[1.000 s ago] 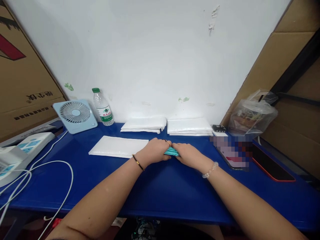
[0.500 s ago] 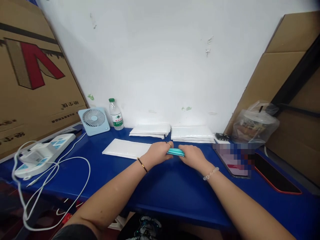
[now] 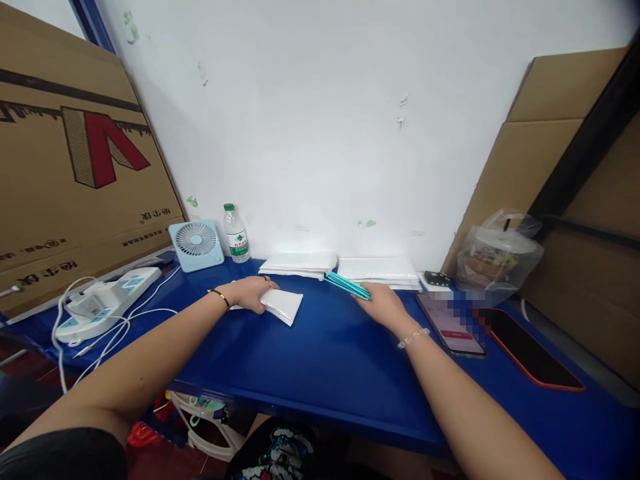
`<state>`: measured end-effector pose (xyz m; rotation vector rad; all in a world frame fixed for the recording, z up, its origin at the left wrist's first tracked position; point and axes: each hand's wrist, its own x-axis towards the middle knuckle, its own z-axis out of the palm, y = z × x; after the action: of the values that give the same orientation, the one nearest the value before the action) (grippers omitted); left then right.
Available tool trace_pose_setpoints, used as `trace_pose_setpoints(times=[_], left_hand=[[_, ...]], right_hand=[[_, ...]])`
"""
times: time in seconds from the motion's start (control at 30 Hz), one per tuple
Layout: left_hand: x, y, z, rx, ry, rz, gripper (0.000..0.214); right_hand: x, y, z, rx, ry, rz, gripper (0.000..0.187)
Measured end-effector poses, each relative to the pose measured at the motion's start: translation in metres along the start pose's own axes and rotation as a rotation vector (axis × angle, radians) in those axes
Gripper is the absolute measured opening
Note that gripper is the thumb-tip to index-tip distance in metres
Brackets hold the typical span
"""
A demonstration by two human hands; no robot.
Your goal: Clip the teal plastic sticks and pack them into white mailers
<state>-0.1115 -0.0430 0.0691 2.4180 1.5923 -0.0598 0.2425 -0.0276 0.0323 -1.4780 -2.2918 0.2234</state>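
Observation:
My left hand (image 3: 249, 293) is closed over a flat white packet (image 3: 285, 305) on the blue table, its fingers wrapped across the middle. Part of that packet is hidden under the hand. Between the thumb and fingers of my right hand (image 3: 383, 305) is a thin bundle of shiny teal packets (image 3: 346, 285), tilted with its free end towards the wall. Behind both hands lie two stacks of similar white packets, a left stack (image 3: 300, 262) and a right stack (image 3: 379, 269), side by side against the wall.
A light blue fan (image 3: 197, 245) and a water bottle (image 3: 237, 237) stand back left. Nearer is a white power strip (image 3: 113, 303) with loose cables. At right lie a phone (image 3: 450, 327), a dark red-edged slab (image 3: 533, 347) and a bagged cup (image 3: 497, 257). Cardboard flanks the table.
My left hand has left the teal bundle, moved left and closed on the white packet. My right hand keeps the bundle, now extended and tilted. The camera view has shifted slightly.

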Motion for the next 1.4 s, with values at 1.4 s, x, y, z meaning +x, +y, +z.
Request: trace_pose_setpoints(times=[1.4], left_hand=[[0.085, 0.135, 0.042, -2.569, 0.753, -0.091, 0.013]], right_hand=[[-0.008, -0.034, -0.010, -0.426, 0.044, -0.018, 0.017]])
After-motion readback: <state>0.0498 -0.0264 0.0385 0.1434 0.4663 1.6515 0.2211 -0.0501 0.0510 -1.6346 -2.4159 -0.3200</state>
